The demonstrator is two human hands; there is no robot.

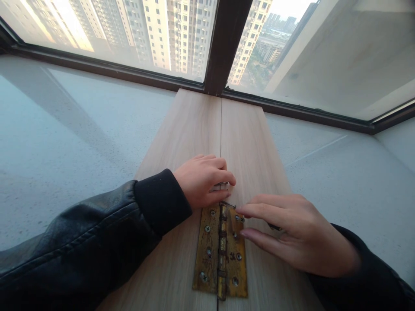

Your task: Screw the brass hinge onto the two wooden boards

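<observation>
Fastening a hinge across a seam. Nearer us than the left hand point(205, 179), and just to the left of the right hand's point(292, 233) fingertips, the brass-coloured hinge point(222, 255) lies opened flat, its barrel along the seam point(221, 138) between a left board point(188, 121) and a right board point(248, 134). We see screw heads in both leaves, and a loose screw point(228, 204) at the hinge's far end, between the two hands. We judge the step in hand to be the picking up or sorting of screws. The left hand is curled low over the seam; a thin metal piece point(222, 184) shows beneath its fingers, though we cannot tell whether it is gripped. The right hand holds thumb and forefinger apart, the forefinger close to the loose screw; something dark point(275, 226) shows under its palm, and we cannot tell whether the hidden fingers close on it. The next move, in our judgement, calls for a fine pinch on the screw without dragging the hinge off the seam.

Beyond the left hand, bare wood runs up to the window frame point(223, 47), which limits reach ahead. Outward of each hand, past the boards' edges, the pale sill point(340, 172) leaves room to swing aside. The tightest space is between the hands.
</observation>
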